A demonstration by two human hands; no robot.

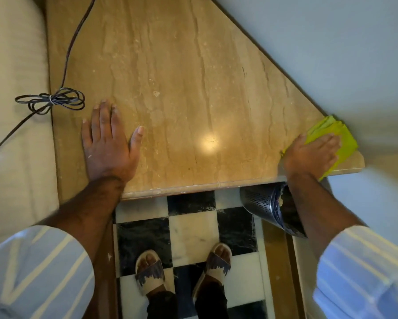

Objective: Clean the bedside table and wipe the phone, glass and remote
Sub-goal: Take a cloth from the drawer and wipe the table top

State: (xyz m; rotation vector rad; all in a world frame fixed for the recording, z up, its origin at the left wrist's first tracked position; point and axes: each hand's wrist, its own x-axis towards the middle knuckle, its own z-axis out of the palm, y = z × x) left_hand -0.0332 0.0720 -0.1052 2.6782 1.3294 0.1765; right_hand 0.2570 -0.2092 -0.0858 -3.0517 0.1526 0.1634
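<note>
The right hand [310,155] covers much of the green cloth [331,130] at the table's [193,88] right corner, where the picture blurs. The perforated metal bin [260,201] is partly hidden under the table's front edge and the right forearm [308,203]. The black cable [53,101] runs out past the picture's top and left edges.

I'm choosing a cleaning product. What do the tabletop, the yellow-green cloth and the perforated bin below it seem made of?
Tabletop: probably polished stone, marble or travertine; tan veins, small pits, a bright glare spot. Cloth: soft matte fabric, perhaps microfibre; it bunches in folds under the right hand. Bin: shiny dark metal; reflections and rows of punched holes.
</note>
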